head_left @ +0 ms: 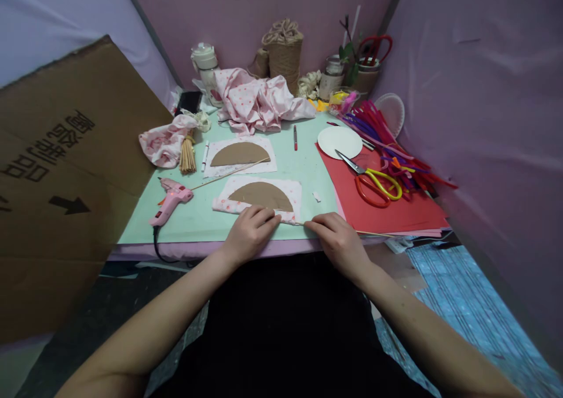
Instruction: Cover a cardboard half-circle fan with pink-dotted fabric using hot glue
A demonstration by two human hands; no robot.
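At the table's near edge, my left hand (253, 229) presses its closed fingers on the folded front edge of a pink-dotted white fabric piece (295, 191). A brown cardboard half-circle (264, 194) lies on that fabric. My right hand (338, 238) pinches a thin wooden stick (373, 233), which runs from the fabric's fold out to the right. Fingers hide part of the fold and of the stick. Behind lies a second fabric piece (272, 145) with another cardboard half-circle (240, 153) and a wooden stick (229, 174) across it.
A pink glue gun (169, 201) lies left, near a bundle of sticks (187, 155). On the right are scissors (378, 186), a white paper plate (340, 142), red sheets (343, 193) and pipe cleaners (373, 122). Crumpled fabric (259, 99) sits behind; a large cardboard panel (79, 152) stands left.
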